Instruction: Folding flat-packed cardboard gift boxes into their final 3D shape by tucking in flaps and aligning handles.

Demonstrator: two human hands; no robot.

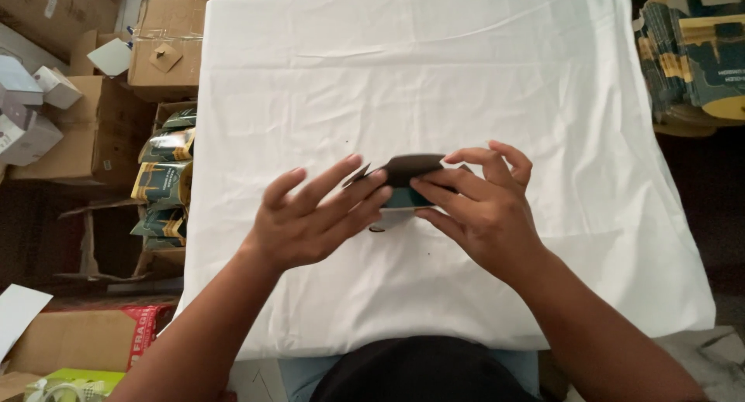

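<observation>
A small dark cardboard box point(410, 171), brown on top with a teal side, is held just above the white cloth of the table point(403, 76). My right hand point(479, 209) grips it from the right, fingers curled over its top and front. My left hand point(317, 214) meets it from the left with fingers spread, the fingertips pressing against its left end and a small pointed flap. Most of the box is hidden behind my fingers.
A stack of folded dark printed packages point(164, 181) stands in an open carton left of the table. Brown cardboard boxes point(165, 49) pile up at the upper left. More flat printed cartons point(694, 57) lie on a round stand at the upper right.
</observation>
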